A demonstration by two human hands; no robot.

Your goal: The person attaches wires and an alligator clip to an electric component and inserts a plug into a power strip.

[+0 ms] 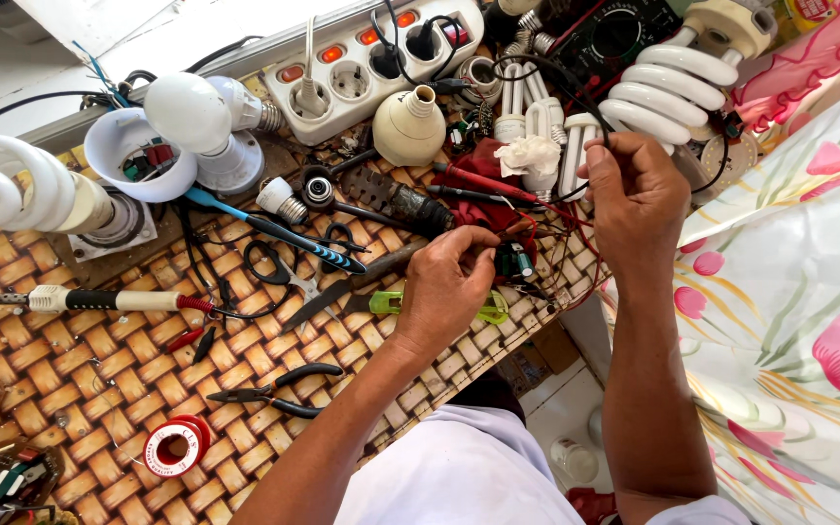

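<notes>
Woven brown-and-tan wicker tabletop (99, 374) fills the view, crowded with lamp parts and tools. At its centre the left hand (447, 287) is closed, fingertips pinched on a small dark part with red wires (507, 255); just at two o'clock from it, the right hand (637, 199) is raised and pinched on a thin black wire (537, 66) that loops up toward twelve o'clock. The hands are apart, the wire tangle lying between them.

Two large white spiral lamps show: one at nine o'clock (12, 185), one at one o'clock (668, 92). A white six-socket power strip with orange switches (362, 68) lies at twelve o'clock, two plugs seated in it. One round white bulb (192, 112) rests at eleven o'clock.

Toward seven o'clock lie one red-rimmed spool of solder (175, 447) and one pair of black-handled pliers (279, 389). One white-and-black soldering iron (99, 300) points in from nine o'clock. A blue-handled screwdriver (279, 231) and black-handled scissors (289, 272) lie left of centre. Floral pink-and-white cloth (799, 292) covers the three o'clock side.
</notes>
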